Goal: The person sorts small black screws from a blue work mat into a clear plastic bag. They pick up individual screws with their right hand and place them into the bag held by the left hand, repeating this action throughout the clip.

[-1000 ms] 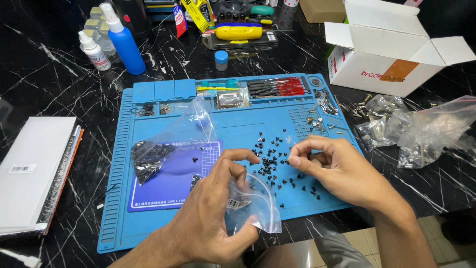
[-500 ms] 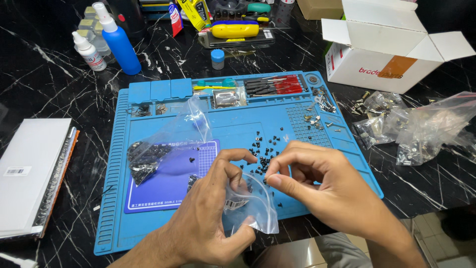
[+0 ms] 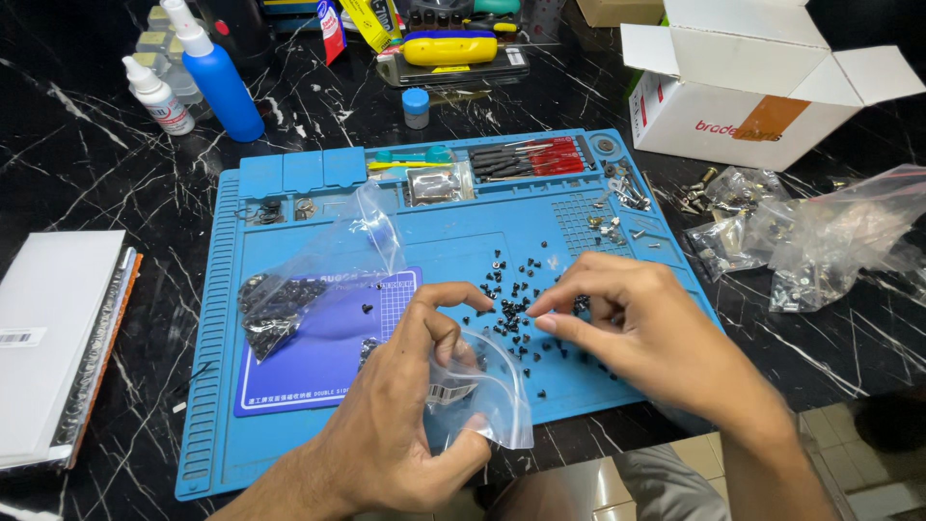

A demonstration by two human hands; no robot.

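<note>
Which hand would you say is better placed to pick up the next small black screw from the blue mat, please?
Probably the right hand: its fingertips hover right over the black screws scattered on the blue mat, while the left hand is busy holding the small clear bag open.

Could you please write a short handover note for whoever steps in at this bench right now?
Left hand: holds a small clear bag open by its mouth, above the blue mat.
Right hand: fingers pinched together over the loose black screws, close to the bag's mouth; whether a screw sits between them cannot be told.
Done: a larger clear bag on the mat already holds many black screws.
Left: a scatter of loose screws remains on the mat.
</note>
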